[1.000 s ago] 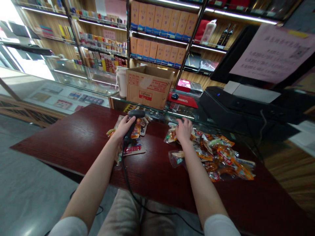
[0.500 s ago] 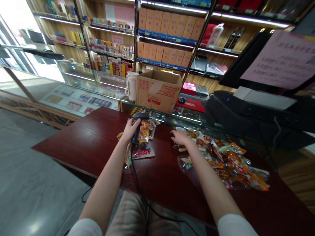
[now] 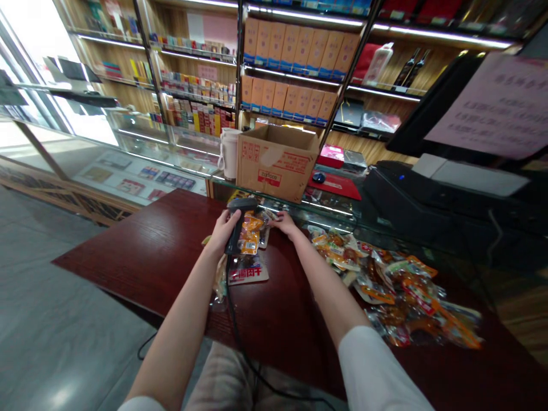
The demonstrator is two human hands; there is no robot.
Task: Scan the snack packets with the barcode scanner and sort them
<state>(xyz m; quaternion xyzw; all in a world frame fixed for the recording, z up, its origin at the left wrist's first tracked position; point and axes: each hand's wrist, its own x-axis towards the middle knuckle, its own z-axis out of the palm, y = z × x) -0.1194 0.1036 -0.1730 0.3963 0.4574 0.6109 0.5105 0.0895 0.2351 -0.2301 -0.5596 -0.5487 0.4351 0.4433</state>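
While the left hand (image 3: 222, 229) grips a scanner (image 3: 234, 237) at the desk's (image 3: 149, 240) left packet pile (image 3: 250, 235), we cannot tell if the right hand (image 3: 285, 222), alongside, holds anything; handling looks partway, the larger right pile (image 3: 396, 291) remaining.

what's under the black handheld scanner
Below the scanner, held in the left hand, an orange packet shows along its right side and a packet with red lettering lies nearer the camera, on the reddish table. Whatever is directly beneath the scanner and that hand is covered.
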